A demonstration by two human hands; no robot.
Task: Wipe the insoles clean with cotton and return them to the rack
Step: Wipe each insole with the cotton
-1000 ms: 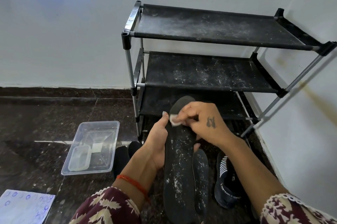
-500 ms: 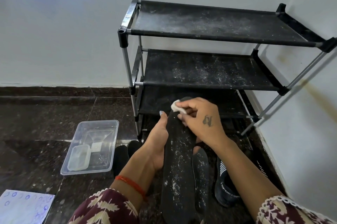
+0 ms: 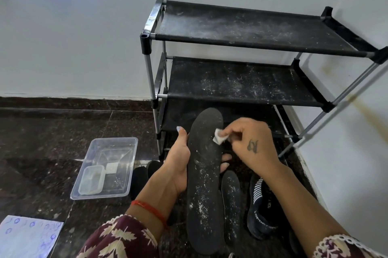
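Black insole (image 3: 204, 184) runs lengthwise, toe toward the rack (image 3: 247, 81).

1. Light is soft and even, daylight-like, moderately bright; the white wall (image 3: 73, 37) reads pale grey-blue.
2. A blue tint sits along the top left edge.
3. The shoe rack (image 3: 241, 33) casts a diagonal shadow on the right wall.
4. The dark polished floor (image 3: 42, 142) gives faint sheen, no harsh glare.
5. Wide-angle distortion bends the rack's lines toward the edges.
6. Focus is sharp overall, with no motion blur.
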